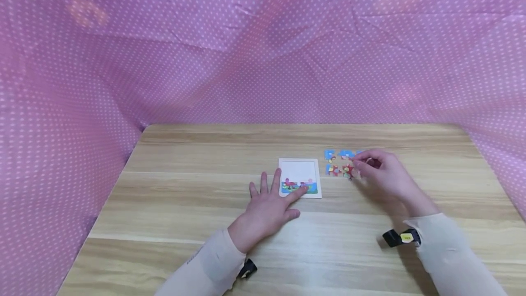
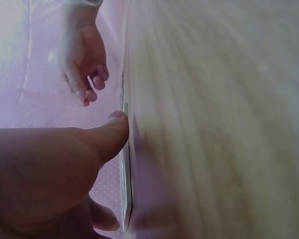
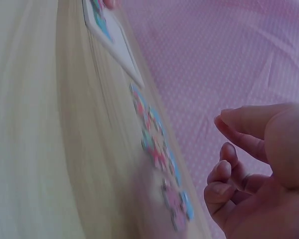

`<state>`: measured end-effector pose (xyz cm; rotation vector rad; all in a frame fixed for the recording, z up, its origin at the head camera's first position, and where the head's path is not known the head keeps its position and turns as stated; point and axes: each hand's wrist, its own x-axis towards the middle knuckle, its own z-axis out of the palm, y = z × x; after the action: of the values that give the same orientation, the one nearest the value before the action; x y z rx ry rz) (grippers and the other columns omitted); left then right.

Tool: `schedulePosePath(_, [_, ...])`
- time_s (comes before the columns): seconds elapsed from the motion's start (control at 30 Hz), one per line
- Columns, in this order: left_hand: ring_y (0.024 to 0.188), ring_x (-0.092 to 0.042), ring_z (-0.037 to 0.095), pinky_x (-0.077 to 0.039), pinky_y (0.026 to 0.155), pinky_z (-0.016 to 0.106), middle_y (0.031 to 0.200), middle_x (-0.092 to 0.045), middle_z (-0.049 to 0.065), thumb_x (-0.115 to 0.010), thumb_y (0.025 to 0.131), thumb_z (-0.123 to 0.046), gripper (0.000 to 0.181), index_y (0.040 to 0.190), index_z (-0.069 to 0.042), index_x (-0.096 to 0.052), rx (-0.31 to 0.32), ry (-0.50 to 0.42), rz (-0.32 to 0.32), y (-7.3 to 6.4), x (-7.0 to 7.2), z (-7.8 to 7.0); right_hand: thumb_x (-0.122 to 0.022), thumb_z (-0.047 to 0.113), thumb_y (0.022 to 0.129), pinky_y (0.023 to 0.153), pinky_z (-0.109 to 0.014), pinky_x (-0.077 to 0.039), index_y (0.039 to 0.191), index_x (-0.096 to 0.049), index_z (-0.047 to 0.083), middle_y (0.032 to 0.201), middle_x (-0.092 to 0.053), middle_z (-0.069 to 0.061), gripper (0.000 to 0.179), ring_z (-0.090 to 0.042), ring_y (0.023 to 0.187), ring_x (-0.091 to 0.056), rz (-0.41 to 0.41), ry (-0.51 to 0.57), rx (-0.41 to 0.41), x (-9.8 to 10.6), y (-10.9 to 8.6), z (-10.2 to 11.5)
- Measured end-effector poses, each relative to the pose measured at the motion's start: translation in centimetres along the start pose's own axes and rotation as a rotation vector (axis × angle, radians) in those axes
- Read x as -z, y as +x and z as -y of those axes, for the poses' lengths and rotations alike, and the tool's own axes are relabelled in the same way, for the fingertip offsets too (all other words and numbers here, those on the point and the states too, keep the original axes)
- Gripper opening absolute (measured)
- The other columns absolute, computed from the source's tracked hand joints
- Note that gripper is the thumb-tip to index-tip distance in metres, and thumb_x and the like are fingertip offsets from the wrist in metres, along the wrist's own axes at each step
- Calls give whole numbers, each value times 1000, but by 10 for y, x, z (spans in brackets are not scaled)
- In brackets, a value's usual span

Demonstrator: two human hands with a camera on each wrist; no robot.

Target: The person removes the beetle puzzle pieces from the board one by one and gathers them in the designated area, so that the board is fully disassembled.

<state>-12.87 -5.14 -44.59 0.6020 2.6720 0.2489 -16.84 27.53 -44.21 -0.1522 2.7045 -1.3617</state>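
Note:
A small square puzzle board (image 1: 298, 168) with a white border lies on the table, its bottom row filled with picture pieces (image 1: 311, 187) in blue, green and pink. My left hand (image 1: 265, 214) is spread at its lower left; the index finger lies across the filled row and other fingertips touch the left border. Right of the board, loose jigsaw pieces (image 1: 334, 170) lie in two rows, blue ones behind red and yellow ones. My right hand (image 1: 386, 175) hovers over the right end of these pieces, thumb and index tips close together. In the right wrist view nothing shows between them.
The wood-grain table (image 1: 185, 186) ends at a back edge before a pink dotted cloth (image 1: 263, 58), which also hangs at both sides. A black wrist device (image 1: 400, 238) sits at the right cuff, another (image 1: 247, 269) at the left.

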Motion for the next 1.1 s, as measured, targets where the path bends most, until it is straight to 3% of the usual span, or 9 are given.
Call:
schedulePosePath(0.23, [160, -12, 65, -19, 119, 87, 182, -7, 22, -54, 107, -61, 62, 165, -58, -31, -10, 41, 6, 0, -1, -1, -68, 20, 108, 66, -24, -52, 121, -76, 3, 108, -75, -15, 22, -14, 83, -60, 43, 26, 27, -19, 5, 16])
schedulePosePath(0.5, [161, -13, 63, -20, 120, 87, 181, -9, 23, -54, 106, -63, 62, 164, -58, -32, -8, 74, 20, 1, -1, -2, -70, 14, 106, 67, -24, -50, 117, -77, 4, 99, -70, -12, 16, -15, 80, -57, 88, 58, 141, -43, 13, 27])
schedulePosePath(0.67, [161, -12, 63, -20, 119, 87, 181, -8, 25, -53, 106, -63, 62, 164, -58, -31, -9, 81, 24, 1, -2, -2, -70, 16, 106, 71, -25, -50, 117, -77, 9, 99, -69, -6, 15, -18, 85, -56, 124, 23, 135, -59, 19, 36])
schedulePosePath(1.1, [161, -14, 62, -22, 119, 86, 180, -11, 25, -50, 107, -65, 61, 164, -59, -30, -4, 115, 34, 2, -2, -1, -68, 14, 107, 76, -28, -52, 114, -79, 11, 107, -71, -6, 13, -19, 89, -60, 222, -7, 152, -88, 34, 55])
